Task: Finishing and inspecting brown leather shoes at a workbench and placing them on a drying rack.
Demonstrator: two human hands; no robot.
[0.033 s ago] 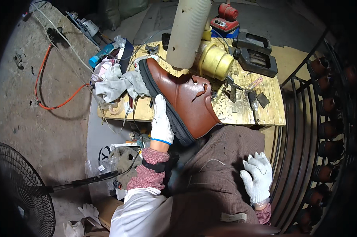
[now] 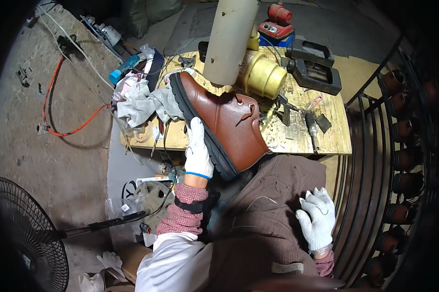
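- I am looking down at one ankle boot [image 2: 229,134], its reddish-brown leather smooth and catching a soft shine. A thick black sole [image 2: 220,161] with a ridged edge is running along its left side. A short brown lace [image 2: 245,113] is showing near two pale-rimmed eyelets [image 2: 251,106].
- The boot is pointing its toe away from me, over the worn wooden table [image 2: 340,138], while its heel end is reaching past the near edge toward the brown cloth [image 2: 263,199] over the lap. I cannot tell whether the table is bearing its weight.
- My white-gloved left hand [image 2: 198,153] is gripping the boot by the sole, from the left; the upper is lying to the right of that grip. Some fingers are hidden underneath.
- My white-gloved right hand [image 2: 317,216] is resting on the cloth, fingers loosely spread, holding nothing.
- Around the boot I am counting one pale ribbed cylinder [image 2: 230,41] hanging overhead, one yellow cylinder [image 2: 265,75] just beside it, and two black tray-like pieces [image 2: 326,87] at the far right.
- One black fan [image 2: 32,233] is standing at lower left; several boots [image 2: 405,130] are lining one dark rack [image 2: 368,108] on the right.
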